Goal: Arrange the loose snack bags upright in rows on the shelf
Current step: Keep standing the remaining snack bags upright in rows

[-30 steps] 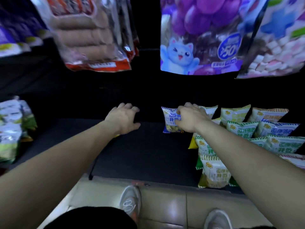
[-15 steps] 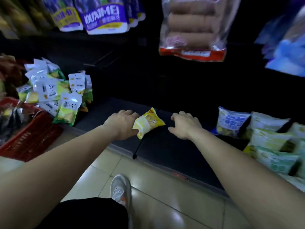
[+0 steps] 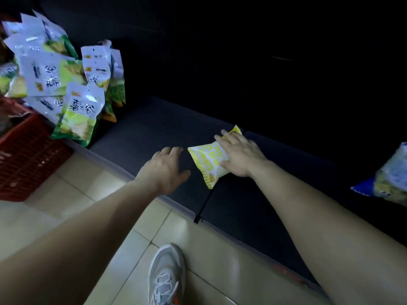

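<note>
- Dark, dimly lit shelf (image 3: 154, 128) runs diagonally from upper left to lower right, low above a pale tiled floor (image 3: 209, 249).
- Task item: one yellow snack bag (image 3: 207, 159) lies flat on the shelf, near its front edge and roughly mid-frame. It is not upright.
- Right hand (image 3: 242, 155): rests on the right part of the yellow snack bag, palm down. Grip state: wide, with fingers straight and spread over the bag and the thumb along its near edge. The fingers are not curled round the bag.
- Left hand (image 3: 164, 170): positioned just left of the yellow snack bag, above the front of the shelf, apart from the bag. Grip state: wide, fingers relaxed and spread, holding nothing.
- Thin black divider rod (image 3: 203, 205) lies on the shelf from below the yellow snack bag to the front edge.
- White-and-green bags (image 3: 66, 84) stand and lean in a loose cluster at the left end of the shelf, well apart from both hands.
- Blue-and-white bag (image 3: 392, 177) sits on the shelf at the right frame edge, partly cut off.
- Red basket (image 3: 26, 159) stands on the floor at the left, beside the white-and-green bags.
- One grey-white shoe (image 3: 167, 276) is on the floor at the bottom centre.
</note>
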Tool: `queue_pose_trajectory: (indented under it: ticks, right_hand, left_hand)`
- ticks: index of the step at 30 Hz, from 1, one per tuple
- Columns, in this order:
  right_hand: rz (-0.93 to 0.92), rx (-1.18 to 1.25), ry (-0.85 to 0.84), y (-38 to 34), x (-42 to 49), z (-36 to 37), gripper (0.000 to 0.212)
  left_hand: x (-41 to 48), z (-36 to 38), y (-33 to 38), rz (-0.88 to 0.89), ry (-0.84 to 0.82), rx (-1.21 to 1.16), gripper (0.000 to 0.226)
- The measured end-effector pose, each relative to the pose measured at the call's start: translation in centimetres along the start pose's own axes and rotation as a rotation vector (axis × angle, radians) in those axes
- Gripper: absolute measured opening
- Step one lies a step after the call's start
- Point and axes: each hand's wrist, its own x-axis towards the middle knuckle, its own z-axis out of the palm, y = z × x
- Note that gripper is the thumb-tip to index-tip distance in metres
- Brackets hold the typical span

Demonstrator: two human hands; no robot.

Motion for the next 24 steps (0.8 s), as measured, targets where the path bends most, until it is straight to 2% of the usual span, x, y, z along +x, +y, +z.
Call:
queue_pose_trajectory:
  ticks: [2,6,12,15,20,24]
  right_hand:
    - [-0.034,-0.06,-0.018,0.0,1.2,-0.2,0.082]
    - [-0.001,-0.277,0.049,0.4,1.1,-1.1,0.099]
    - [0.143,-0.013,-0.076,1.4,-2.1,0.3,0.117]
    - [0.168,0.014,-0.129,1.8,-5.2,0.4,0.131]
    - [0.151,0.088,-0.119,3.2,-12.0,-2.6,0.117]
    - [0.162,0.16,-0.039,4.3,-17.4,-7.8,0.112]
  left_hand:
    - [0.3,0.8,-0.3,-0.037,-0.008,-0.044,0.074]
    - [0.4,1.4,-0.4,-0.037,-0.011,-0.04,0.073]
    - [-0.2,1.3,0.8,0.001,-0.014,-0.041,0.072]
    - [-0.9,0.5,1.6,0.032,-0.057,-0.017,0.072]
    - [-2.6,-3.3,3.9,0.102,-0.138,0.067,0.079]
    - [-4.7,-6.8,9.2,0.199,-0.227,0.003,0.088]
